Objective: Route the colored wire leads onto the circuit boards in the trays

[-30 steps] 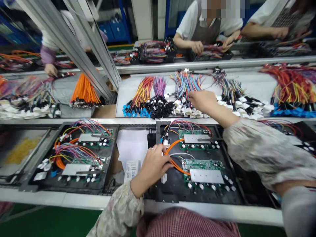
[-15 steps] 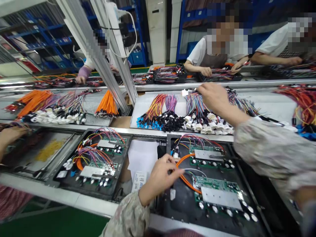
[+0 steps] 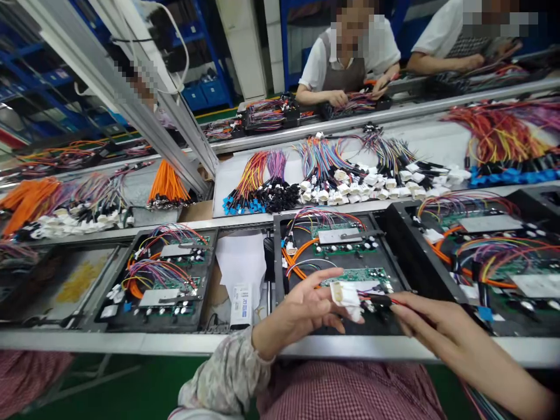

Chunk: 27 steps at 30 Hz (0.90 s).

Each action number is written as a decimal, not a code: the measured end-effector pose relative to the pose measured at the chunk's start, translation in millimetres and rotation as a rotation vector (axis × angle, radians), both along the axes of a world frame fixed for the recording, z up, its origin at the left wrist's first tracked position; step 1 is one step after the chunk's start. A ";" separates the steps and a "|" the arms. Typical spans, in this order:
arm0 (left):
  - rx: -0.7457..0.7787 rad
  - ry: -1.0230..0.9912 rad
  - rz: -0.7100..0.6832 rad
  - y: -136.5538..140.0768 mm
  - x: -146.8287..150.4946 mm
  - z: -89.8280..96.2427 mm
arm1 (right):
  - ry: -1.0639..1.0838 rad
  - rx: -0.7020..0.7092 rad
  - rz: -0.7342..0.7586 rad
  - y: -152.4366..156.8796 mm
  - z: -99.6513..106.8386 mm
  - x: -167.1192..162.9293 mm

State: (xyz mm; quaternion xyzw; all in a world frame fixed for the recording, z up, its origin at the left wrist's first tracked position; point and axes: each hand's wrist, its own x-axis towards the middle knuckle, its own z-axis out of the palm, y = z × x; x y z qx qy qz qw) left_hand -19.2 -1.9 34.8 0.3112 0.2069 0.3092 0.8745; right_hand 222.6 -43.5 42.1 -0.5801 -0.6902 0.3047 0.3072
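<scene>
Above the black tray [image 3: 279, 233], the right hand [image 3: 437, 324] pinches the sideways-lying cable [image 3: 380, 300]; its white connector [image 3: 345, 294] is nearer the left hand [image 3: 300, 315], whose fingers are spread.

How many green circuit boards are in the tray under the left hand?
2: the far board and the near board, partly hidden behind the left hand and white connector.

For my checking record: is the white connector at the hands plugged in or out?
Out: the white connector is raised by the left hand, its cream mouth uncovered, while the right hand pinches the black sleeve behind it.
</scene>
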 end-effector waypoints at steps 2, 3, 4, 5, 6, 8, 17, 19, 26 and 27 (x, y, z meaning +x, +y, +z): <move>0.125 0.105 -0.028 0.0 4.3 -1.5 | 0.302 -0.314 0.013 -10.5 -13.9 -10.6; 0.233 0.192 -0.018 0.8 7.1 -1.6 | 0.420 -0.427 0.026 -13.3 -19.1 -18.6; 0.359 0.284 0.004 2.2 10.3 -1.3 | 0.502 -0.493 0.039 -14.1 -23.0 -27.0; 0.480 0.371 0.037 4.0 13.3 -0.8 | 0.555 -0.527 0.060 -12.9 -25.7 -34.9; 0.572 0.447 0.076 6.4 16.1 -0.2 | 0.584 -0.538 0.076 -9.8 -27.3 -41.1; 0.622 0.555 0.154 12.2 19.6 0.4 | 0.611 -0.533 0.084 0.1 -28.4 -46.4; 0.492 0.601 0.206 33.1 14.4 -7.5 | 0.179 -0.152 0.054 29.7 -25.5 -26.5; 0.517 0.629 0.183 37.9 11.7 -6.4 | 0.144 -0.071 0.045 31.1 -23.8 -25.2; 0.496 0.668 0.265 53.6 -8.5 -2.0 | -0.071 -0.004 -0.019 40.5 -22.5 -24.7; 0.471 0.644 0.260 53.9 -10.0 -3.0 | -0.116 0.032 -0.058 42.9 -25.5 -27.9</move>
